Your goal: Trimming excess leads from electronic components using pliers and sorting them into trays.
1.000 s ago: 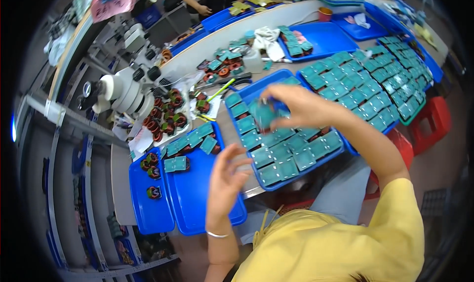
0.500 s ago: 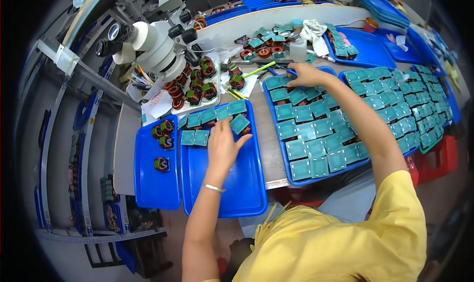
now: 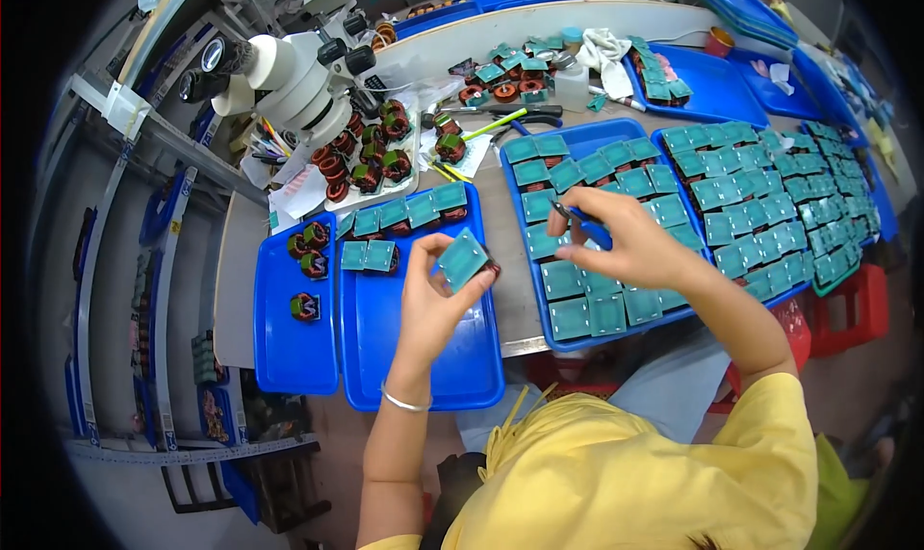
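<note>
My left hand (image 3: 423,305) pinches a wire-wound coil with a square teal base plate (image 3: 463,258) by its edges, above the middle blue tray (image 3: 423,382). Its plate faces up and the copper winding shows at the right side. In my right hand (image 3: 637,244) are small blue-handled pliers (image 3: 596,230), whose dark tip points left, apart from the coil. The pliers hover over the large blue tray (image 3: 589,144) filled with rows of teal-plated coils (image 3: 569,319). More such coils (image 3: 421,209) line the far end of the middle tray.
The left blue tray (image 3: 294,358) carries several green-and-copper coils (image 3: 305,306). Behind stand a microscope (image 3: 298,83) and a white tray of coils (image 3: 395,165). A yellow-green stick (image 3: 496,124) and black-handled pliers (image 3: 534,113) lie farther back. A red stool (image 3: 857,309) stands at right.
My left hand has picked up a teal-plated coil from the middle tray and moved it nearer. My right hand has come nearer from the far end of the large tray with the pliers.
</note>
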Tool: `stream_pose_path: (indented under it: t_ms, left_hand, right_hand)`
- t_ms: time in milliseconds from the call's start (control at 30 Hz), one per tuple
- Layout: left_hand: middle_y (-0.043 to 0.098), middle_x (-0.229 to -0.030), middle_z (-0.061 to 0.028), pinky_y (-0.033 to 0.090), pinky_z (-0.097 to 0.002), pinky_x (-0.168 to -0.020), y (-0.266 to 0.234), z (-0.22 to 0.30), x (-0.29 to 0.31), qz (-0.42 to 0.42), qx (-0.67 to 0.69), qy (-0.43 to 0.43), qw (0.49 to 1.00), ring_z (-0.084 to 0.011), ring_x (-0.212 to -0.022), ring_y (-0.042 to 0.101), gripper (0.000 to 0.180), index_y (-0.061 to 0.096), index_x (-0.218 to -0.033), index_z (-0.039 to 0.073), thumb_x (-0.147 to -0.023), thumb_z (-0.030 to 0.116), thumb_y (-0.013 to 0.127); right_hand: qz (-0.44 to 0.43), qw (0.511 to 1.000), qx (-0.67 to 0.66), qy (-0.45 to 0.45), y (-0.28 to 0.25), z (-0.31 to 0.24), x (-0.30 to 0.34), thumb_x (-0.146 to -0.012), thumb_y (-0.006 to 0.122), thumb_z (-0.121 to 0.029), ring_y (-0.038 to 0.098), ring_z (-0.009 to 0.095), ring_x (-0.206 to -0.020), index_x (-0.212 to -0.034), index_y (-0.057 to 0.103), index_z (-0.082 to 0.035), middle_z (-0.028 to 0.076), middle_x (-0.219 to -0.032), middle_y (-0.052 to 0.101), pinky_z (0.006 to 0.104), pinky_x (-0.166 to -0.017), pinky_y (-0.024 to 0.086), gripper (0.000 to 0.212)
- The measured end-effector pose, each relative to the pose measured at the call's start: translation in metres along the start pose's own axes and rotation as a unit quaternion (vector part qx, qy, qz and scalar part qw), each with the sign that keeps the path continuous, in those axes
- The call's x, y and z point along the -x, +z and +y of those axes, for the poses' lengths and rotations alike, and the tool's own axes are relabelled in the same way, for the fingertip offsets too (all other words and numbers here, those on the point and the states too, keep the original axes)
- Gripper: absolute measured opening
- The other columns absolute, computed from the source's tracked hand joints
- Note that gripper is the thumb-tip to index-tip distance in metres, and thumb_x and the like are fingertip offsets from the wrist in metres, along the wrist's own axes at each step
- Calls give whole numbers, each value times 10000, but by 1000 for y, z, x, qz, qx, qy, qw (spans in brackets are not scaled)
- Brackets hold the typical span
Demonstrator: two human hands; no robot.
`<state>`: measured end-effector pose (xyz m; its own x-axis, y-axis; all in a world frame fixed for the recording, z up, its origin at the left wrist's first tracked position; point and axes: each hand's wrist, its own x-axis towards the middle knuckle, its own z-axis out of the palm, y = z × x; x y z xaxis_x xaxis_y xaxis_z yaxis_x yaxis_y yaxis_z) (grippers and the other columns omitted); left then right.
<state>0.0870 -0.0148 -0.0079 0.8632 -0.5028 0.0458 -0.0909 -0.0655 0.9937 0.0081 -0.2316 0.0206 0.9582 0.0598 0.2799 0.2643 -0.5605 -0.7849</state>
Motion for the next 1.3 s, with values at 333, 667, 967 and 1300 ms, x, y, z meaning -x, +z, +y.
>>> stream_pose_path:
  t_ms: [333,667,967,1300]
  left_hand:
    - [499,-1060,-87,430,-274,-842,40,39,55,-105,217,20,970,-154,-961,524,614,335,-1165,24,-699,102,727]
    - [539,-1063,-91,419,-294,-871,50,34,76,-194,412,-98,885,-169,-1007,530,638,389,-1145,-32,-731,333,711]
    - [491,-1152,-107,422,-293,-862,52,29,82,-157,325,-59,931,-189,-1025,515,625,288,-1279,-38,-818,222,622]
    - [495,-946,-117,355,-223,-533,57,17,72,-174,271,-13,947,-132,-640,448,664,351,-1280,33,-805,436,582]
  right_hand:
    - [16,981,-193,4,10,-43,44,-694,705,-117,518,114,-774,-821,469,-40,135,-1033,551,283,-767,414,279]
    - [21,968,-252,7,1,-52,67,-643,751,-139,542,188,-906,-832,429,-49,160,-985,556,292,-780,412,384]
    - [130,988,-71,-54,3,-64,76,-632,751,-121,561,205,-840,-838,441,-36,134,-893,555,303,-740,444,382]
    - [85,995,38,19,-11,-46,87,-728,537,-128,554,250,-762,-1004,477,4,124,-850,551,322,-711,441,311]
